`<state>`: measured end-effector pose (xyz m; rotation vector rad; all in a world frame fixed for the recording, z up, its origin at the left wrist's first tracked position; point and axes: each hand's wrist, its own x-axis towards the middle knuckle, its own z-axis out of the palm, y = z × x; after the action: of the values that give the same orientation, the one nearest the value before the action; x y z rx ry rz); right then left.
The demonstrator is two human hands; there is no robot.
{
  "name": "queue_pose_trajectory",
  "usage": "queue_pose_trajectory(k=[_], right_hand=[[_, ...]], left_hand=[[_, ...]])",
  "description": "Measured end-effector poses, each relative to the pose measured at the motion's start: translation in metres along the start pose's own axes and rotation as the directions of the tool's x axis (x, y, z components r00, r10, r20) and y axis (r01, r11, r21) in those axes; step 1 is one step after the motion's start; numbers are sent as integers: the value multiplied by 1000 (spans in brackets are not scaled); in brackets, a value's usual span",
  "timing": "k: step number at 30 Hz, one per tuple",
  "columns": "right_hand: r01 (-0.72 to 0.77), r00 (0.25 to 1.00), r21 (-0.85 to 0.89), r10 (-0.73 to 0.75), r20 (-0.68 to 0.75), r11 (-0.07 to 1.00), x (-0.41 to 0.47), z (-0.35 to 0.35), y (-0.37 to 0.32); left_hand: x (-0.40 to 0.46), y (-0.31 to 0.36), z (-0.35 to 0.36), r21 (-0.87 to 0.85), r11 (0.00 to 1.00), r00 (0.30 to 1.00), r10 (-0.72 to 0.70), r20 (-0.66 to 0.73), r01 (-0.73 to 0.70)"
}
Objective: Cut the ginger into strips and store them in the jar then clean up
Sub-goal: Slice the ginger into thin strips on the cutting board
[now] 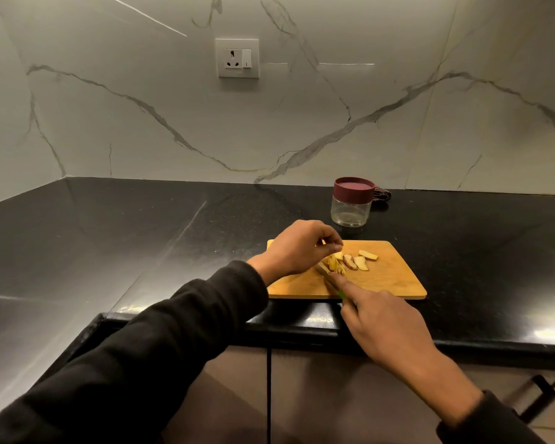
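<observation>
Nearest to me, my right hand (382, 318) grips the knife (329, 282) by its green handle, my forefinger laid along the top, the blade angled forward and to the left onto the wooden cutting board (394, 280). The board lies on the black worktop (141, 238) close to its front edge. The blade tip meets a small heap of pale ginger strips (431, 267) on the left part of the board. Just beyond it my left hand (297, 248), black sleeve drawn to the wrist, hovers with curled fingers over that heap, the fingertips pinching a piece of ginger. To the right of the heap a few flat ginger slices (361, 262) lie apart on the board, one showing brown skin. Farther back, off the board, stands the clear jar (351, 211) with its maroon lid (354, 187) on; it looks empty. Behind the jar, against the marble wall, sits a dark crumpled cloth (382, 195). Higher on the wall is a white socket (237, 58).
</observation>
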<state>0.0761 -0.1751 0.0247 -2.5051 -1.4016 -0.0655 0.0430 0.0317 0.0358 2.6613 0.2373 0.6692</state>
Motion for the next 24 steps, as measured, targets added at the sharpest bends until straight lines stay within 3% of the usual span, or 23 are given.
queue_pose_trajectory(k=[5,8,14,24], right_hand=[[-9,1000,-12,8,-10,1000,0,2,0],[-5,1000,-20,4,-8,1000,0,1,-1],[-7,1000,-28,7,-11,1000,0,1,-1],[-9,1000,17,9,-9,1000,0,2,0]], left_hand=[[23,2,11,95,991,976,-111,188,95],[31,2,16,66,988,959,-155,238,143],[34,4,17,-138,956,949,-226,220,260],[34,5,5,-482,791,922,-368,118,377]])
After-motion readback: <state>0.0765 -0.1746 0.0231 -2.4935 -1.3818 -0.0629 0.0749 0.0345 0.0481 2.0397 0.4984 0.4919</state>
